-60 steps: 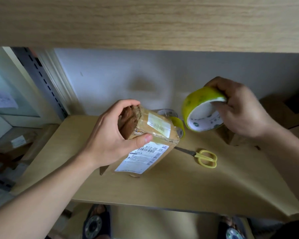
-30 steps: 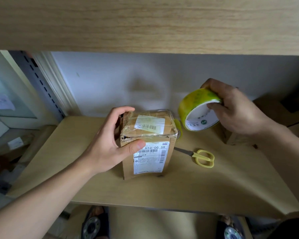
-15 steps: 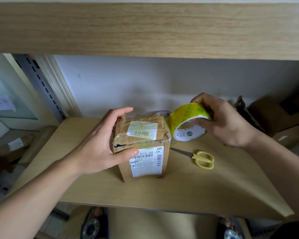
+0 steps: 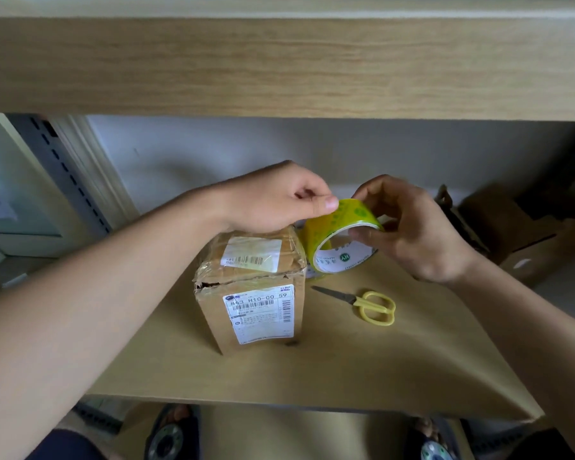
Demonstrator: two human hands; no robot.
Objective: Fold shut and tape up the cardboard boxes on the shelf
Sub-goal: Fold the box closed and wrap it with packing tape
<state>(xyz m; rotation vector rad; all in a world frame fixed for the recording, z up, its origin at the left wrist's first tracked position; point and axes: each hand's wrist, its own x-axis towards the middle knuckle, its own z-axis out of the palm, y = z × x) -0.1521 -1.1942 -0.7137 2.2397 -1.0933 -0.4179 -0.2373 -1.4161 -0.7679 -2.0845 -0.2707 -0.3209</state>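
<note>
While the cardboard box (image 4: 251, 287) stands upright near the middle of the shelf (image 4: 395, 370), both hands are up at the roll of yellow-green tape (image 4: 337, 240), just above and to the right of the box's top. The right hand (image 4: 415, 234) has the roll clasped — fingers curled over the far rim, thumb pressed across the white inner core. The left hand (image 4: 276, 197) comes in from the other side, thumb and forefinger pinched together on the roll's outer layer at its upper left edge; whether a free end of tape sits between them I cannot tell. The heel of that hand hovers over the back edge of the box, and whether it touches, I cannot tell.

The box itself has its top flaps folded down under wrinkled clear tape, with a small barcode sticker (image 4: 251, 254) on top and a big white shipping label (image 4: 261, 313) on the front face. There is a ragged tear along the front top edge at the left corner.

On the shelf to the right of the box lie yellow-handled scissors (image 4: 365, 303), blades pointing left toward the box, apart from it. Further back on the right, in shadow, sits another brown carton (image 4: 525, 237) with its flaps open. A wooden shelf board (image 4: 279, 68) runs across overhead.
</note>
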